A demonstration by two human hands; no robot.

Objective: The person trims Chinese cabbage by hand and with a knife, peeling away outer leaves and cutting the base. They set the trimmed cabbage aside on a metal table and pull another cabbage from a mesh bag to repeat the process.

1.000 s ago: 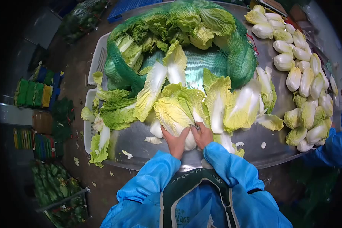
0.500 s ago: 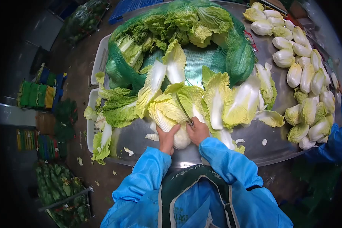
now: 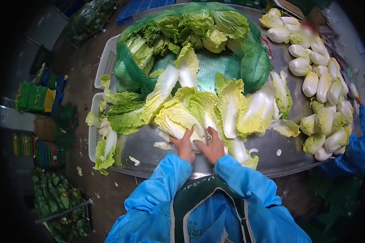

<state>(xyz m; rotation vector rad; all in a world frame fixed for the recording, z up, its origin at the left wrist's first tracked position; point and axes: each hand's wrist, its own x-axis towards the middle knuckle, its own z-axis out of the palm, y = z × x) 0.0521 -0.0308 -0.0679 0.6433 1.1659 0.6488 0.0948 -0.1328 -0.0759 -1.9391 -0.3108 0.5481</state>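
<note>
A pale yellow napa cabbage (image 3: 177, 121) lies at the near side of the metal table, its leafy end pointing away and left. My left hand (image 3: 185, 146) grips its near left side, thumb on top. Around the white base end, my right hand (image 3: 212, 148) is closed from the right. The knife's blade does not show now; whether its handle is still in my right palm is hidden. Loose outer leaves (image 3: 162, 94) lie just beyond, and more broad leaves (image 3: 258, 108) spread to the right.
A green mesh bag (image 3: 253, 60) of untrimmed cabbages lies at the back. Trimmed cabbages (image 3: 324, 87) are heaped on the right, near another person's blue sleeve (image 3: 354, 152). White baskets (image 3: 96, 133) stand at the left edge. Leaf scraps (image 3: 134, 160) dot the metal table (image 3: 182, 167).
The knife blade, upright in my right hand before, is no longer visible. My right hand has come down against the cabbage base. The cabbage has turned slightly, and my left hand has shifted right.
</note>
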